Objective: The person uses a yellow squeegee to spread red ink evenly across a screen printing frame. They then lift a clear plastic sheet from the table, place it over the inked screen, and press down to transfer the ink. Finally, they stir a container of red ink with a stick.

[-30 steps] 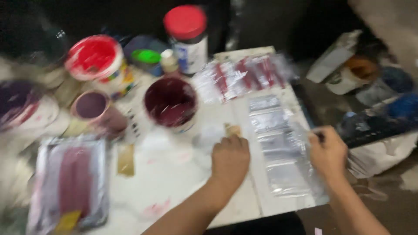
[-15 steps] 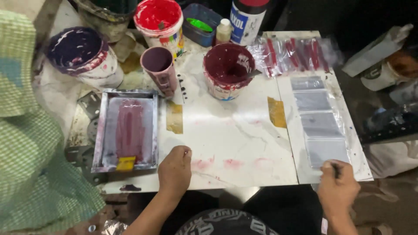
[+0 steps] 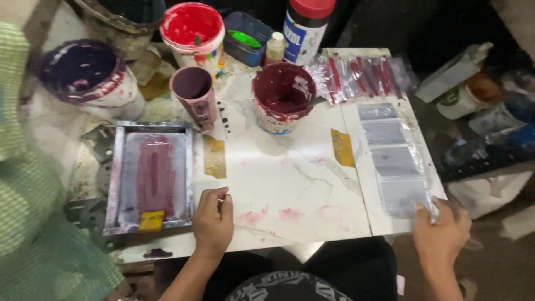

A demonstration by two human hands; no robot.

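Right hand (image 3: 440, 231) pinches the clear plastic sheet (image 3: 397, 161) at lower right; left hand (image 3: 213, 220) rests curled, empty, on the table (image 3: 290, 184), where wet ink may smear the sheet.

Bright overhead light on white table (image 3: 290, 184); faint glare. Dark surroundings. Edges soft, slight motion blur.

Glossy marble-look tabletop (image 3: 290, 178); shiny clear plastic sleeves (image 3: 393, 159); dull metal-framed screen (image 3: 150, 175).

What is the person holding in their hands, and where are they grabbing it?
The right hand pinches the near corner of the clear plastic strip. The left hand rests on the white table, holding nothing that shows.
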